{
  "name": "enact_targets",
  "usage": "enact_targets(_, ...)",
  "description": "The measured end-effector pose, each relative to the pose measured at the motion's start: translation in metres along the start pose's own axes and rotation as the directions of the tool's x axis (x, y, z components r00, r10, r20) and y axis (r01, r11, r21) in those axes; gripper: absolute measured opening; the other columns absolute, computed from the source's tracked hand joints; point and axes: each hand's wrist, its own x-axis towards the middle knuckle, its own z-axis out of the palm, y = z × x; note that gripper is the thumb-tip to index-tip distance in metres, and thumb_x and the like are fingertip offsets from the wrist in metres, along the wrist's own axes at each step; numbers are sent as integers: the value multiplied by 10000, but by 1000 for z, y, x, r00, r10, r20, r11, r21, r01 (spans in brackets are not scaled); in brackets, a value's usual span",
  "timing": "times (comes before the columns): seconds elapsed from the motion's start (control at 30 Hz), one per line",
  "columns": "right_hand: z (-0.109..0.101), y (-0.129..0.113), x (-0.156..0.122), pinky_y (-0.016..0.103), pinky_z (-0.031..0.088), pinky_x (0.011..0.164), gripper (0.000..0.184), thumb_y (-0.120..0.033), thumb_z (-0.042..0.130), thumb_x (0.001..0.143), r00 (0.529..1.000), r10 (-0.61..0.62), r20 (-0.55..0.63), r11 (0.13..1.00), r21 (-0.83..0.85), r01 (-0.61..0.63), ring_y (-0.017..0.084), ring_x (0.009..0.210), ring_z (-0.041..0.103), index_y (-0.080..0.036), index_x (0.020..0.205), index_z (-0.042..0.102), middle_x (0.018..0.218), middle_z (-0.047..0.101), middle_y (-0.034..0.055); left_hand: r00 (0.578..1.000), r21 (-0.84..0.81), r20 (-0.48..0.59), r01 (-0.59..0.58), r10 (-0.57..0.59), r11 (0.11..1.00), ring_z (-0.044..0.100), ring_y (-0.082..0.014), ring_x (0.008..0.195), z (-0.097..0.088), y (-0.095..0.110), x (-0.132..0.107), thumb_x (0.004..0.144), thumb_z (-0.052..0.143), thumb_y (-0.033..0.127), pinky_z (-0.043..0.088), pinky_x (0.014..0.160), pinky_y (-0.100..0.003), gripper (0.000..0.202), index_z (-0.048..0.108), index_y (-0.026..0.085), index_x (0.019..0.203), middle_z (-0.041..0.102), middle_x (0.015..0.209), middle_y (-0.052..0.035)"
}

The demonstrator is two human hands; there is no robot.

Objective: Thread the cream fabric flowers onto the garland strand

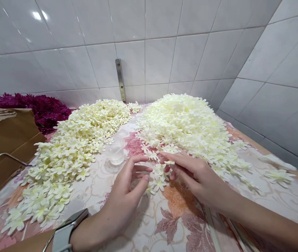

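My left hand (130,185) hovers over the table with its fingers curved and apart, nothing visible in them. Facing it, my right hand (191,173) is closed, and a small cream artificial flower (169,162) shows between its fingertips. Several loose white flowers (159,183) lie on the cloth beneath and between both hands. Just beyond the left fingers stands a small clear plastic cup (116,154); its contents are hard to make out. A heap of cream flowers (78,140) spreads to the left, and a heap of paler ones (180,119) rises behind my right hand.
A patterned cloth (135,232) covers the table. Purple flowers (42,108) and a brown cardboard box (7,140) with a metal wire (4,154) sit at left. A tiled wall (159,59) with a metal bracket (121,78) closes off the back. Stray flowers (279,176) lie far right.
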Motion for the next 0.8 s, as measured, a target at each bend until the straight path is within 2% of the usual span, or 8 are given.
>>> enact_targets(0.07, 0, 0, -1, 207, 436, 465, 217, -126, 422, 885, 1000, 4, 19, 999, 40, -5, 108, 462, 564, -188, 811, 616, 546, 603, -27, 999, -45, 32, 19, -17, 999, 566, -150, 854, 0, 2, 1, 855, 566, 274, 408, 745, -239, 102, 605, 252, 947, 631, 877, -1)
enact_targets(0.17, 5, -1, -3, 212, 406, 410, 225, -153, 498, 878, 988, -146, -52, 980, -141, 138, 105, 405, 519, -167, 691, 622, 474, 560, -26, 979, -145, 167, 141, -116, 979, 568, -139, 767, 0, 7, 4, 812, 624, 327, 426, 710, -234, 128, 676, 209, 816, 640, 796, -3)
enact_targets(0.27, 16, -5, -8, 244, 511, 533, 209, -110, 445, 901, 941, -328, -88, 920, -258, 296, 160, 609, 639, -105, 950, 649, 740, 689, 87, 954, -235, 245, 233, -174, 944, 602, -156, 815, -1, 10, 9, 762, 683, 300, 449, 755, -248, 135, 715, 194, 840, 685, 849, -25)
enact_targets(0.37, 27, -8, -13, 328, 561, 727, 346, -63, 392, 901, 924, -383, -10, 871, -337, 357, 246, 939, 644, -25, 1226, 507, 1042, 647, 216, 951, -294, 235, 267, -201, 918, 628, -165, 835, -2, 11, 14, 733, 708, 238, 460, 757, -247, 128, 717, 179, 846, 703, 822, -33)
enact_targets(0.5, 28, -7, -14, 338, 560, 768, 434, -9, 308, 887, 920, -387, 60, 842, -384, 379, 244, 1034, 606, -31, 1306, 416, 1132, 603, 222, 950, -329, 134, 311, -282, 892, 628, -128, 696, -3, 10, 14, 683, 746, 185, 456, 641, -210, 239, 658, 174, 905, 689, 715, -4)
enact_targets(0.57, 25, -6, -12, 306, 549, 723, 388, -3, 310, 888, 905, -420, 68, 805, -432, 406, 218, 954, 628, -50, 1234, 479, 1052, 638, 185, 955, -318, 102, 298, -280, 900, 625, -120, 674, -4, 10, 13, 684, 750, 185, 440, 600, -196, 296, 614, 193, 947, 688, 703, 10)
enact_targets(0.67, 22, -4, -9, 261, 452, 521, 237, -81, 375, 916, 893, -447, 54, 728, -558, 398, 170, 644, 595, -104, 902, 610, 735, 628, 87, 969, -304, 123, 244, -216, 921, 640, -126, 726, -4, 9, 12, 719, 726, 202, 446, 649, -207, 288, 576, 208, 965, 701, 739, 5)
enact_targets(0.8, 21, -3, -4, 263, 276, 428, 337, -146, 384, 925, 892, -451, -16, 711, -610, 348, 123, 463, 437, -163, 630, 546, 536, 487, 4, 970, -294, 189, 205, -153, 934, 631, -132, 738, -2, 9, 14, 725, 716, 198, 438, 674, -226, 276, 577, 210, 963, 674, 739, 22)
